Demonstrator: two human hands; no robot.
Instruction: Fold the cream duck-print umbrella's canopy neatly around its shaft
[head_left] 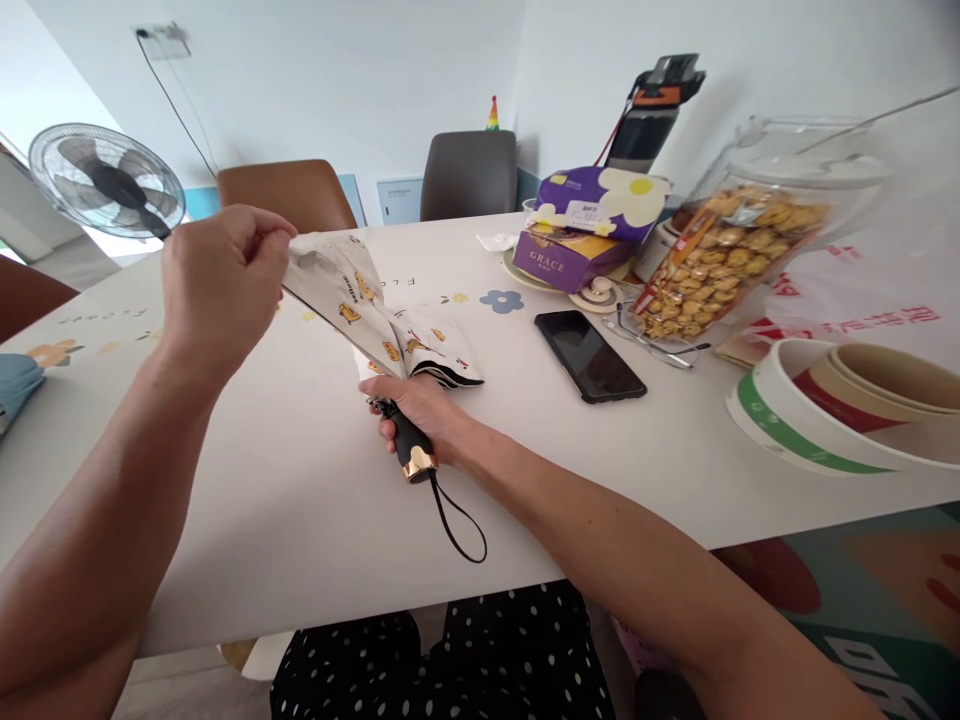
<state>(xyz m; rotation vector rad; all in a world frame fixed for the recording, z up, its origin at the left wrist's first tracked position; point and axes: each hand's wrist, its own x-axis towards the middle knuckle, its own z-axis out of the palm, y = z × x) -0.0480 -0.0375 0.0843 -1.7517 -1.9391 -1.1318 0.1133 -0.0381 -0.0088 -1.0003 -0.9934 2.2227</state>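
Observation:
A folding umbrella (360, 300) with cream fabric and small yellow prints slants up from the white table (300, 500). My right hand (420, 410) is closed round its black handle with the gold end cap, low near the table top. A black wrist loop hangs from the cap over the table's front edge. My left hand (221, 275) is raised at the left and pinches the top edge of the umbrella's fabric, pulling it taut.
A black phone (590, 355) lies right of the umbrella. Behind it are a purple box (570, 255), glasses (652, 340) and a clear jar of snacks (742, 245). Stacked paper bowls (847, 405) sit at the right edge. A fan (105, 180) and two chairs stand beyond the table.

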